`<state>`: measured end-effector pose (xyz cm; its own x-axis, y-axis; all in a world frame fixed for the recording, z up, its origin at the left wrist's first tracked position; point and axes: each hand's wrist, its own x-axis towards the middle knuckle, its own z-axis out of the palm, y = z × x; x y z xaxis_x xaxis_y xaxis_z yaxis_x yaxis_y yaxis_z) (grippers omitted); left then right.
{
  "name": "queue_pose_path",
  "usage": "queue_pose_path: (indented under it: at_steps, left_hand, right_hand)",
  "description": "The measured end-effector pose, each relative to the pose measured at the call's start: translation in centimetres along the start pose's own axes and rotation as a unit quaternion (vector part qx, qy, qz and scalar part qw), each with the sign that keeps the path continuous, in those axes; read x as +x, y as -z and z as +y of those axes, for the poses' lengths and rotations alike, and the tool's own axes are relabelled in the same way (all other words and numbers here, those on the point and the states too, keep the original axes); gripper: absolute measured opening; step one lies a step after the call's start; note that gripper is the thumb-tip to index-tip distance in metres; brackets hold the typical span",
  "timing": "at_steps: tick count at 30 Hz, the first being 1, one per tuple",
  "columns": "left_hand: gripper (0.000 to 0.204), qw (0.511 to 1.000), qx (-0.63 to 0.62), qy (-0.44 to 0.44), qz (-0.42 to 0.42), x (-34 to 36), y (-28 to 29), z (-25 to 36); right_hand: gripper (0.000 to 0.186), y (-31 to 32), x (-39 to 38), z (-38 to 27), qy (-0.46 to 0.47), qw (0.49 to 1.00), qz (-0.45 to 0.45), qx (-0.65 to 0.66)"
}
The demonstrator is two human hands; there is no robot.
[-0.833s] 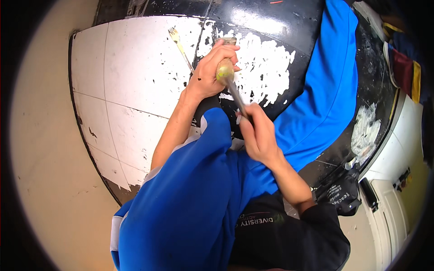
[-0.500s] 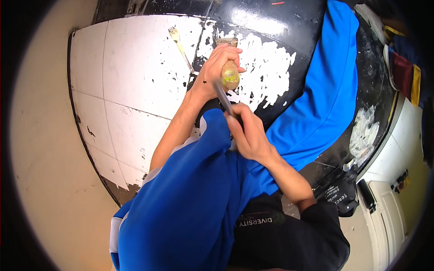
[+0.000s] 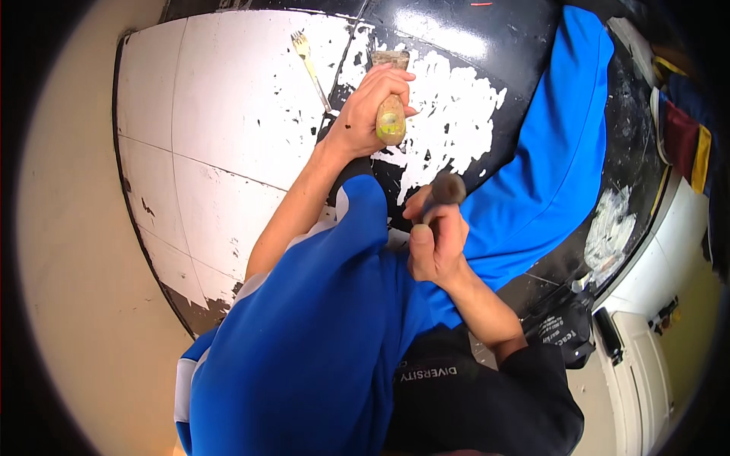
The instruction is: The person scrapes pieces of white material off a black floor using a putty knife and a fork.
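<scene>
My left hand [image 3: 369,106] is closed round a scraper-like hand tool with a worn wooden handle [image 3: 391,121]. The handle's yellow-marked butt points back toward me. Beyond my fingers, the tool's broad, dirty end [image 3: 391,58] lies over the patchy floor. My right hand [image 3: 441,247] grips a dark bar-like tool [image 3: 447,190], raised apart from the scraper. Its round brown end faces up, and motion blurs it, so I cannot tell its kind. Left of my left hand, a fork-like tool with a yellowish pronged end [image 3: 308,64] rests on the floor.
White coating [image 3: 228,99] covers the tiles at left and breaks into ragged patches [image 3: 452,114] over black tiles [image 3: 494,45]. My blue-trousered legs [image 3: 547,159] flank the work. At right are a crumpled pale plastic piece [image 3: 610,232], a black bag [image 3: 570,330] and a white panel [image 3: 642,372].
My right hand has swung the bar-like tool away from the scraper's butt, back and to the right. My left hand keeps its hold on the scraper; the view has shifted slightly.
</scene>
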<state>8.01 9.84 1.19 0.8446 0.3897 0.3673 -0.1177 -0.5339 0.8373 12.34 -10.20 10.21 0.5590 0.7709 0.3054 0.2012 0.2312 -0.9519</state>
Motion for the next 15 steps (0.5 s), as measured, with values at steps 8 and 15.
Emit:
queue_pose_path:
  at_steps: [8, 15]
  left_hand:
    - [0.021, 1.000, -0.002, 0.003, 0.017, -0.7, -0.3, 0.2]
    - [0.025, 1.000, 0.024, 0.017, 0.011, -0.4, -0.2, 0.3]
  right_hand:
    - [0.023, 0.0, -0.4, -2.0, -0.061, 0.998, -0.014, 0.026]
    - [0.013, -0.3, 0.2, -0.7, -0.263, 0.962, -0.074, -0.002]
